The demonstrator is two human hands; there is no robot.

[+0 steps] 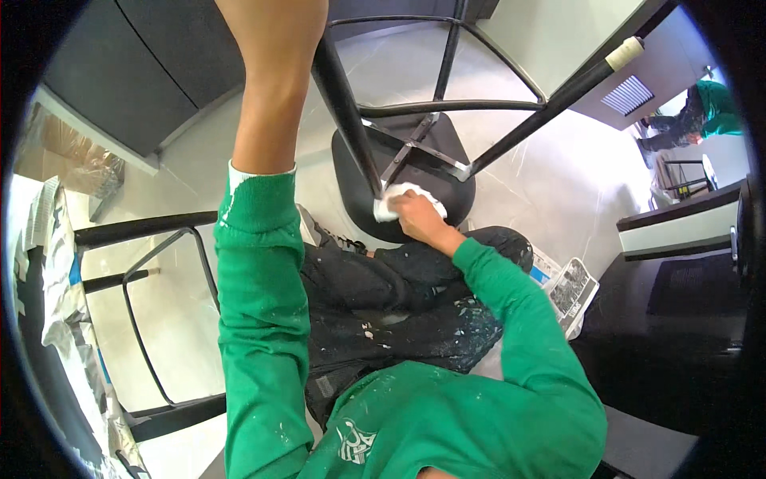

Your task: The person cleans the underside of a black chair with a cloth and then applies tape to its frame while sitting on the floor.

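Observation:
A black stool (349, 112) stands upside down, its seat (447, 148) on the floor and its legs slanting upward. With my right hand (419, 215) I press a bunched white cloth (391, 204) against the seat's underside, at the base of the nearest leg. The fingers are closed round the cloth. My left hand (273, 28) is raised beside the upper part of that leg. It runs off the top edge of the head view, so its fingers are hidden.
A second black stool (148, 230) lies at the left, beside paper-covered material (76, 351). Newspaper (570, 295) lies on the floor right of my knee. A glossy black cabinet (638, 335) stands at the right. Far right, another person in a green top (718, 108) is partly visible.

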